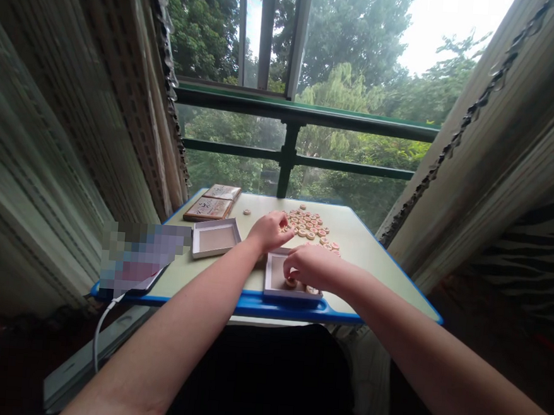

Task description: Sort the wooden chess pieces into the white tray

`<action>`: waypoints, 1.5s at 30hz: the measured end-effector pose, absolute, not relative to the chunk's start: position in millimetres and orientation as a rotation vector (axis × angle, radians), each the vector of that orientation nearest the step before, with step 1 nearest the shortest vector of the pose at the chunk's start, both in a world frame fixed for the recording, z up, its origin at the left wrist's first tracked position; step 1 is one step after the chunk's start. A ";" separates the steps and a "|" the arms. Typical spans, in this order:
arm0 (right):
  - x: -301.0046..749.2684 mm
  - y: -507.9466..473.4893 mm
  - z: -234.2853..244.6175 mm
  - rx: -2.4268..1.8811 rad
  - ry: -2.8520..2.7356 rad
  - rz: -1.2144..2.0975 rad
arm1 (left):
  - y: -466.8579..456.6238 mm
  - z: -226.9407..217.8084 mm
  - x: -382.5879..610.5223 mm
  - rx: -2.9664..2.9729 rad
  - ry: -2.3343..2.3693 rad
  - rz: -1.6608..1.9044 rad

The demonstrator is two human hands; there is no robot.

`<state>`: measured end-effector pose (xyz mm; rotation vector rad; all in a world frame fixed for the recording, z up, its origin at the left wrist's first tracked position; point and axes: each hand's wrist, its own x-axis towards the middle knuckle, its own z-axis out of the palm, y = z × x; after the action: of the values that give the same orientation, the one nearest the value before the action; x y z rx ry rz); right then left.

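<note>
Round wooden xiangqi pieces [307, 221] lie in a loose pile on the small table. My left hand [270, 229] is at the pile's left edge, its thumb and curled index finger apart around pieces there. Over a shallow open box [275, 274] near the front edge, my right hand [313, 265] bends down with its fingertips on a xiangqi piece [291, 283]. Another piece [312, 290] shows at the box's near right corner. The right hand and forearm hide part of the box and some of the pile's near side.
A second shallow tray, likely the lid [215, 238], lies left of my left forearm. Behind it is a folded wooden case [213, 202] with dark writing. One piece [247, 212] sits apart. A blurred device [145, 258] with a white cable [98, 328] rests at the left edge.
</note>
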<state>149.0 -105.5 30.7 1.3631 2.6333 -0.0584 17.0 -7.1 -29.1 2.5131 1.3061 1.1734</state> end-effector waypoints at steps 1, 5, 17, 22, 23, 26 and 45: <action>148.4 -107.1 31.9 1.385 2.623 -0.020 | -7.0 -29.1 17.0 2.508 1.316 1.180; 145.5 -113.0 37.0 1.513 2.502 0.060 | -6.0 -29.4 17.0 2.491 1.345 1.175; 156.8 -127.6 40.9 1.574 2.751 0.051 | -6.1 -29.4 14.6 2.444 1.368 1.167; 195.9 -151.9 33.5 1.634 2.954 -0.062 | -7.1 -29.6 15.9 2.487 1.327 1.135; 202.2 -155.3 30.2 1.677 2.946 -0.093 | -6.9 -29.9 16.0 2.493 1.323 1.131; 214.6 -160.9 18.3 1.829 2.878 -0.193 | -6.0 -30.7 15.6 2.499 1.326 1.131; 202.7 -161.1 2.4 1.981 2.741 -0.161 | -4.4 -32.4 13.9 2.509 1.358 1.105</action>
<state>202.7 -161.1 2.4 1.9808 2.7411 -0.1614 13.9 -4.4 -32.4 2.5086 1.3576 1.1047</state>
